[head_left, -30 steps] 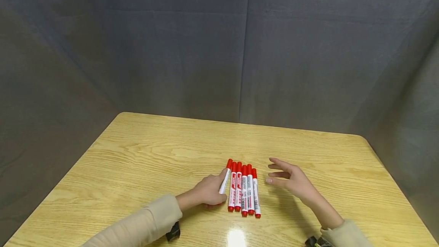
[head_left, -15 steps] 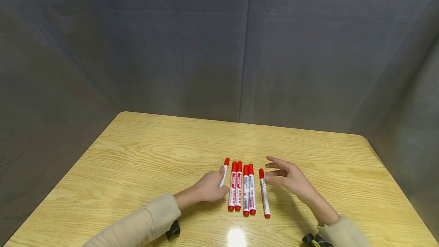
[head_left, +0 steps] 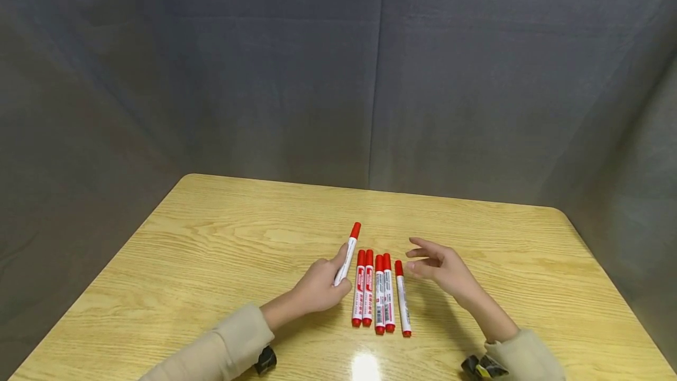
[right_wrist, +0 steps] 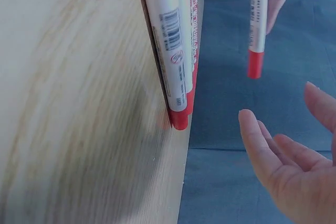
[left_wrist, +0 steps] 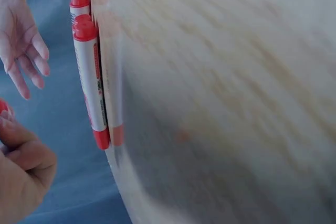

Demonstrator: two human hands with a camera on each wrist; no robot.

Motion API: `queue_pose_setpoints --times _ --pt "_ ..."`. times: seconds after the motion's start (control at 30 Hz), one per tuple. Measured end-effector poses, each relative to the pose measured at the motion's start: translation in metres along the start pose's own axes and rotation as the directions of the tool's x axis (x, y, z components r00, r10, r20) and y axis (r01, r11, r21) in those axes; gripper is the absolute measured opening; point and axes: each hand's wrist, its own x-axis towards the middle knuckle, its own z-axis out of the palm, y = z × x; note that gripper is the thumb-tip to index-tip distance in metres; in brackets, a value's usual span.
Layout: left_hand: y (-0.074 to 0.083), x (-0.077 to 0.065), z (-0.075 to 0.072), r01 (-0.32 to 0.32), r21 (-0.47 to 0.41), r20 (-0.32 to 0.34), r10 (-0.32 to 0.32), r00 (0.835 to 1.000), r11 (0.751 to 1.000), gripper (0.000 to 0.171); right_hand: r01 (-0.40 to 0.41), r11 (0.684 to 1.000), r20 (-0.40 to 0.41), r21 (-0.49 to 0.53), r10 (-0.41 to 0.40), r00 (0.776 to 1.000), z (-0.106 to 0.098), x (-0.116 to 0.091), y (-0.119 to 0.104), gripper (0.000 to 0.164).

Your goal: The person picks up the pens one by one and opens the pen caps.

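Observation:
My left hand (head_left: 319,287) grips a red-capped white marker (head_left: 346,258), raised above the table and tilted, its cap pointing away. In the right wrist view this marker (right_wrist: 258,27) hangs clear of the tabletop. To its right lie two markers side by side (head_left: 363,296), then another close pair (head_left: 384,298), and a single marker (head_left: 403,301) at the right end. My right hand (head_left: 448,272) hovers just right of that single marker, holding nothing. Its fingers are loosely spread in the right wrist view (right_wrist: 294,174).
The wood-grain table (head_left: 254,222) has rounded far corners. Behind it and at both sides hangs a dark grey cloth (head_left: 275,93). A bright glare spot shows near the table's front.
My left hand has lifted its marker up off the table. The rightmost marker slid right, away from the others, then slightly back left. My right hand drifted a little left.

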Motion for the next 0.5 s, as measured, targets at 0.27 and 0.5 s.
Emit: queue_pose_setpoints --times 0.27,0.5 --pt "0.010 -0.003 0.000 -0.107 0.068 -0.034 0.110 0.993 0.992 0.072 -0.006 0.999 -0.041 0.038 0.008 0.999 0.002 0.009 -0.001 0.060" --pt "0.014 -0.004 0.002 -0.210 0.131 -0.016 0.214 0.977 0.969 0.073 0.025 0.999 -0.072 0.032 -0.023 0.997 0.005 0.018 -0.004 0.058"
